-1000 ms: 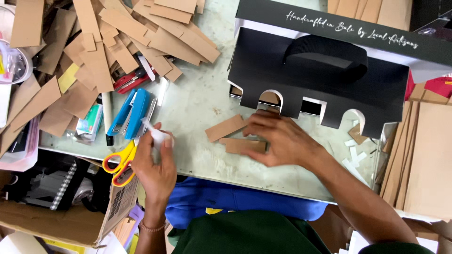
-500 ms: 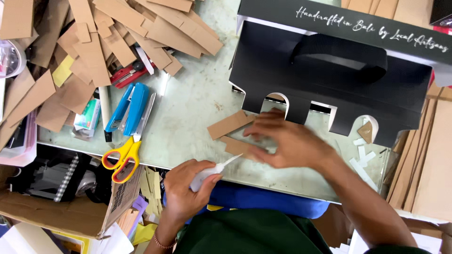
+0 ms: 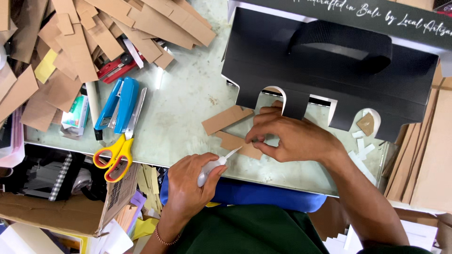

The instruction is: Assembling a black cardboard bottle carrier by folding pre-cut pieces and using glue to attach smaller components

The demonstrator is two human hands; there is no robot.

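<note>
Fingers of the right hand cover one end of the lower strip, so its full length is hidden; the fingertips are pressed together on the cardboard and pin it to the table. The other strip lies just above it, with its right end going under the same fingers. Both strips are brown cardboard; the upper one has its long axis tilted, rising from lower left to upper right, and the lower one falls gently from left to right. The left hand is closed around a small white glue bottle; most of the bottle is hidden in the fist, and only the upper part and the thin nozzle are seen. The bottle's long axis runs from lower left to upper right, and the nozzle points at the lower strip, with its tip at the strip's near edge, just beside the right thumb; I cannot tell if it really touches. The black box with a handle stands behind the right hand, and its top edge is cut off by the frame. Scissors with yellow handles and a blue stapler lie to the left, well apart from the hands, near a pile of scraps which partly leaves the view.
</note>
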